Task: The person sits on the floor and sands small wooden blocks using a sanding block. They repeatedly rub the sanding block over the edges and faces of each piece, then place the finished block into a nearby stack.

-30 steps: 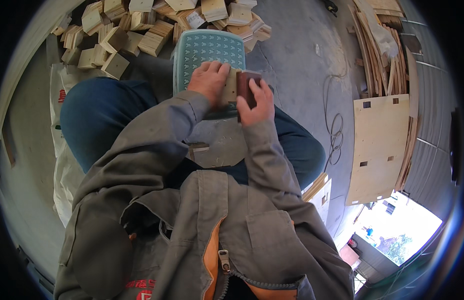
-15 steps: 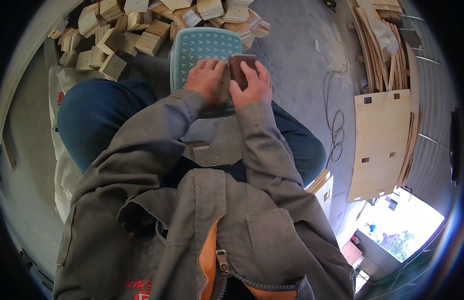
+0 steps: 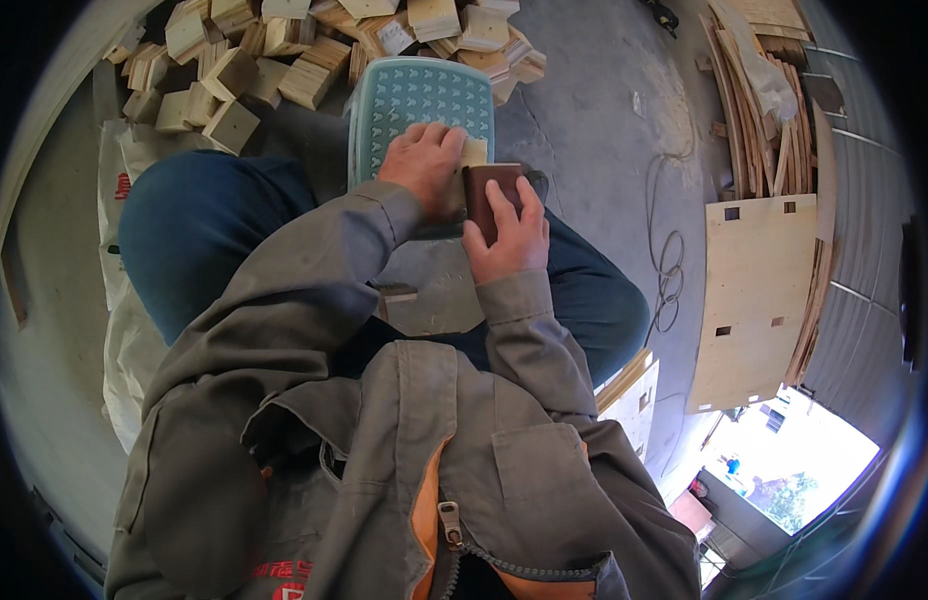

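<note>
In front of me a teal plastic stool with a patterned top stands between my knees. My left hand is closed on a pale wooden block over the stool's near right part; most of the block is hidden under the hand. My right hand grips a dark red-brown sanding block, thumb on its left side and fingers over its top face. The sanding block is against the wooden block's right side; whether they touch all along cannot be seen.
A heap of cut wooden blocks lies beyond the stool to the left. To the right a cable coils on the concrete floor. Plywood sheets and stacked boards stand farther right. A white sack lies by my left knee.
My right hand has drawn the sanding block toward me along the wooden block, baring more of the wooden block's far end. My left hand keeps its hold. The view has shifted slightly.
</note>
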`<act>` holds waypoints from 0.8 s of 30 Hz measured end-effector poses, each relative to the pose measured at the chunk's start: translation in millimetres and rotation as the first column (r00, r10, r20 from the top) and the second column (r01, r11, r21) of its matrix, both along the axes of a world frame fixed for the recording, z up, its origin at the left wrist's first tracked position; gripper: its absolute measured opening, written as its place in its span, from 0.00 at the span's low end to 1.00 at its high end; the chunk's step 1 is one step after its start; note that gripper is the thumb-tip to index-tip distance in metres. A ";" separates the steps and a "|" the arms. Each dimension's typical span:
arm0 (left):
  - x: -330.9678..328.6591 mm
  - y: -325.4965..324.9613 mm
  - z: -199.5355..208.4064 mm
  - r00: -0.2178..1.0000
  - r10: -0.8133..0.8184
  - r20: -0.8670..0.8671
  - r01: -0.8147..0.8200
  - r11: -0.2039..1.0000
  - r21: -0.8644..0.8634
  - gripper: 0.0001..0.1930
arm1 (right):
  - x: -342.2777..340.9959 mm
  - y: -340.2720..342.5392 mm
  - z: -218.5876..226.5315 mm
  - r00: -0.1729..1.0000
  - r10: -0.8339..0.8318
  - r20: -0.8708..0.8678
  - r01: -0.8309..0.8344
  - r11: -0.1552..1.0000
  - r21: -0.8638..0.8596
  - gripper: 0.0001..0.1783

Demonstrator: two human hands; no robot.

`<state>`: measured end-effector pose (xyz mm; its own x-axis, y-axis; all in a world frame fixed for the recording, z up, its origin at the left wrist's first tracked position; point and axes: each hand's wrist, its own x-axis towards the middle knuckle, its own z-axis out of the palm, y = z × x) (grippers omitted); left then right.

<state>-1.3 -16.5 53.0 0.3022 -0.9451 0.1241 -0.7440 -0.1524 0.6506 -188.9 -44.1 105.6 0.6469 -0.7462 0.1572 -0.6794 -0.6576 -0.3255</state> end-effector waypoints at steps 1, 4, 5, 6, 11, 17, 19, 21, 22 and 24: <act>-0.2 0.6 -1.0 1.000 0.004 -0.001 -0.004 1.000 0.008 0.38 | -3.1 4.0 1.1 1.000 0.002 0.001 -0.002 1.000 0.011 0.36; -3.2 -0.4 -5.6 1.000 0.019 0.000 -0.019 0.996 -0.085 0.30 | -7.1 3.3 -3.1 0.998 0.036 0.048 -0.033 0.998 -0.049 0.36; -2.5 -0.4 -3.4 1.000 0.010 -0.009 -0.010 0.997 -0.074 0.31 | -4.8 1.6 -4.1 0.998 0.028 0.056 -0.025 0.998 -0.055 0.36; -2.0 -0.2 -0.8 1.000 0.001 -0.018 -0.003 0.998 -0.062 0.31 | -0.8 -2.0 -5.4 0.998 0.020 0.063 -0.017 0.998 -0.060 0.36; -3.0 -0.5 -10.2 0.999 0.031 -0.005 -0.032 0.995 -0.098 0.35 | 36.9 -39.2 -17.5 0.994 -0.038 0.101 0.047 0.995 -0.092 0.33; 0.2 -1.7 -2.9 1.000 -0.006 0.015 0.006 1.000 -0.023 0.37 | 70.6 -72.8 -7.3 0.990 -0.142 -0.011 0.143 0.989 0.044 0.33; 0.2 -1.8 -0.6 1.000 -0.003 0.016 0.003 1.000 -0.023 0.37 | 65.1 -72.8 -10.1 0.990 -0.135 0.028 0.134 0.989 0.062 0.34; -0.1 -1.6 -1.8 1.000 -0.002 0.022 0.003 1.000 -0.029 0.38 | 45.8 -63.3 -24.8 0.986 -0.116 0.119 0.110 0.992 0.060 0.35; -0.4 -1.9 -2.5 1.000 -0.004 0.024 0.005 0.999 -0.032 0.38 | 34.3 -56.8 -27.6 0.986 -0.099 0.131 0.092 0.994 0.060 0.36; -0.5 -0.1 -2.1 1.000 0.004 0.021 -0.003 1.000 -0.027 0.40 | 11.2 -35.5 -25.1 0.987 -0.062 0.147 0.053 0.997 0.064 0.37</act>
